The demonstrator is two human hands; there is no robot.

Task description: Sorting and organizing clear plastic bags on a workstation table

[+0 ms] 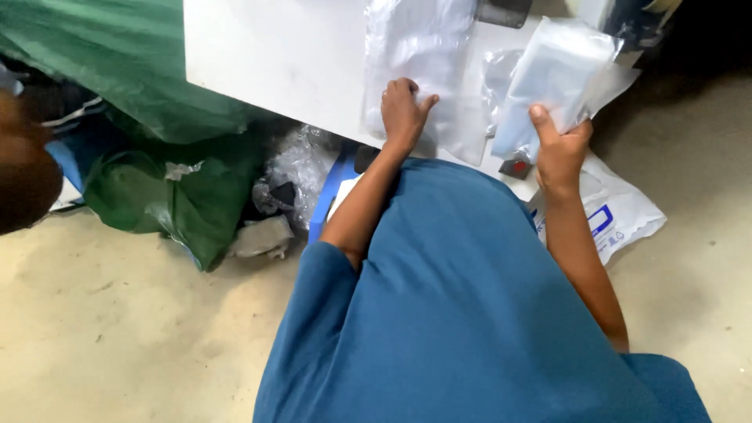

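My left hand rests flat on a clear plastic bag that lies on the white table, its fingers curled over the bag's lower edge. My right hand grips a stack of clear plastic bags, thumb on top, held just above the table's near edge. A blue garment covers my body and fills the lower middle of the view.
Green plastic sacks and crumpled clear wrap lie under the table on the left. A white printed pouch lies on the sandy floor at right. A small dark object with a red spot sits at the table edge.
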